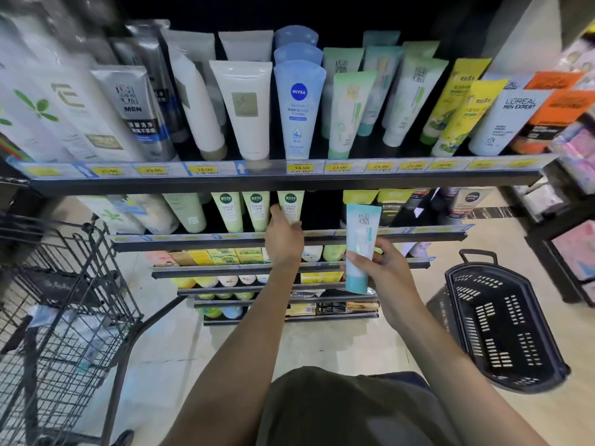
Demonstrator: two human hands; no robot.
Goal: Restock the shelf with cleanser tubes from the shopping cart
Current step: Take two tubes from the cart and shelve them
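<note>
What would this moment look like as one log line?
left hand: on pale green tube, second shelf | right hand: holds teal tube | cart: left

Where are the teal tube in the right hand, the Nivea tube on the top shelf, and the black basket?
teal tube (pixel 361 243): head view, on its pale body above the fingers.
Nivea tube (pixel 299 107): head view, on its blue front below the logo.
black basket (pixel 502 323): head view, on its slotted floor.

The cleanser tubes (pixel 299 107) were seen to be of smooth plastic with a soft sheen. The shopping cart (pixel 64 284) was made of dark wire metal. The basket (pixel 502 329) was of matt black plastic. The shelf (pixel 289 181) edge was dark metal, faced with glossy price strips.
</note>
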